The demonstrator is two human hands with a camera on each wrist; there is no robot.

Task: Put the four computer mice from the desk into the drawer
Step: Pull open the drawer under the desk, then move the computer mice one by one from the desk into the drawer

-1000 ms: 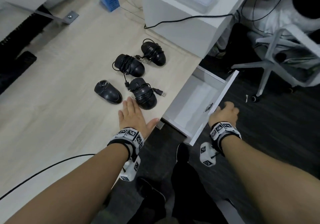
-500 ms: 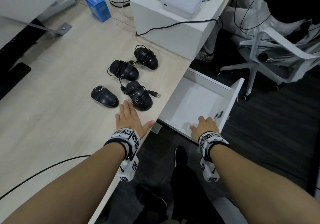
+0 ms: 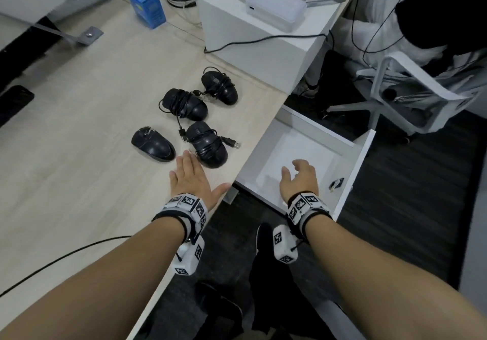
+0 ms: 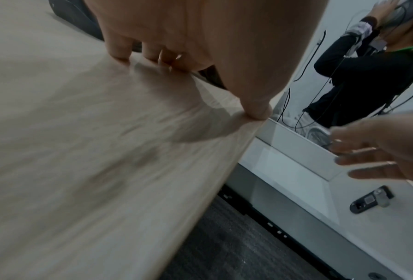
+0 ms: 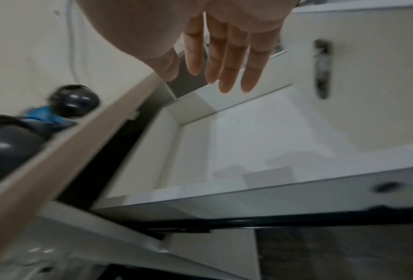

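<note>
My left hand (image 3: 193, 179) lay flat and released on the desk (image 3: 79, 134) beside the nearest mouse (image 3: 207, 144); my right hand (image 3: 299, 181), relaxed and empty, hovered over the open drawer (image 3: 350, 179), ready to receive.

Your head camera looks steeply down over both forearms at the desk (image 3: 79, 155) and open drawer (image 3: 303, 150). Each wrist camera sits close under its palm, and both share the drawer interior.
</note>
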